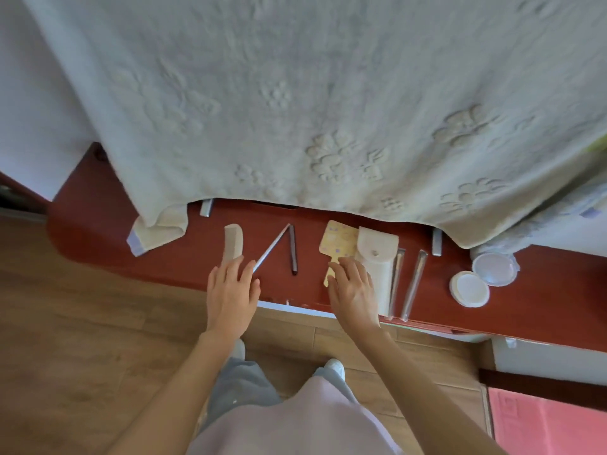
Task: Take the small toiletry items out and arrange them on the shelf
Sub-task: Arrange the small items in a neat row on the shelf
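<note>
Both hands reach over the red shelf's (98, 244) front edge, fingers relaxed: left hand (232, 292) touching the comb (232, 242), right hand (353, 290) resting on the yellow card (338, 239), apparently straightening the row laid along the shelf.

Single head-worn wide-angle view. The camera looked steeply downward and forward from above the person's own torso, close over the red shelf (361, 218) that crossed mid-frame. An embossed towel (328, 93) filled the upper half; wooden floor (82, 323) and the person's feet lay below. Both forearms entered from the bottom edge. Straight lines bowed toward the margins.
</note>
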`<state>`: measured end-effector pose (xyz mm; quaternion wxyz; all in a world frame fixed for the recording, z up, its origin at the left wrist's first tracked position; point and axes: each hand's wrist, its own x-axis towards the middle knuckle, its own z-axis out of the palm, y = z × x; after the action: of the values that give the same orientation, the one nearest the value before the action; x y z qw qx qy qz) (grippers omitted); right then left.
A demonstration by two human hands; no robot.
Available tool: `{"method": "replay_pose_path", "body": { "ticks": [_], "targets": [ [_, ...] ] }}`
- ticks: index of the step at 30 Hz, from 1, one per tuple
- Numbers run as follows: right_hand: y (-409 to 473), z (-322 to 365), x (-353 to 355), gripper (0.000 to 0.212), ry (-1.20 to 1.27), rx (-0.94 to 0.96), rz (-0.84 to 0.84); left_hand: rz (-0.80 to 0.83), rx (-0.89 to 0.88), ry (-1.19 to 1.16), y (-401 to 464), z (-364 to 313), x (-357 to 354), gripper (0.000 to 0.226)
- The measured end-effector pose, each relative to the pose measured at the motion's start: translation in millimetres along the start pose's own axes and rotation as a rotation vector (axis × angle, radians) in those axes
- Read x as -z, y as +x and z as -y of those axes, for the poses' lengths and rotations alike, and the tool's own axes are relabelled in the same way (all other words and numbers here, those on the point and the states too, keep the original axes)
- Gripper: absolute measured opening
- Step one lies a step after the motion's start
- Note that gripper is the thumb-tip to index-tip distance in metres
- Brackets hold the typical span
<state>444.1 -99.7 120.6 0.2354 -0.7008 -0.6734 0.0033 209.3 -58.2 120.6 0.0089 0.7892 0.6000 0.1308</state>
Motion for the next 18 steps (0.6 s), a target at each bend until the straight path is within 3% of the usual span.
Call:
{"method": "replay_pose_path", "body": {
  "ticks": [6,9,18],
  "targets": [
    [41,78,-48,0.022,-0.120,-0.078,-0.054,0.024,-0.169,-0.006,51,92,13,0.037],
    [52,76,-54,0.027,-0.164,-0.110,-0.029,0.033,-0.225,0.003,70,94,17,0.037],
    [74,104,-78,0.036,-0.181,-0.499,0.251,-0.016,-0.430,-0.095,101,122,24,0.038]
  ]
}}
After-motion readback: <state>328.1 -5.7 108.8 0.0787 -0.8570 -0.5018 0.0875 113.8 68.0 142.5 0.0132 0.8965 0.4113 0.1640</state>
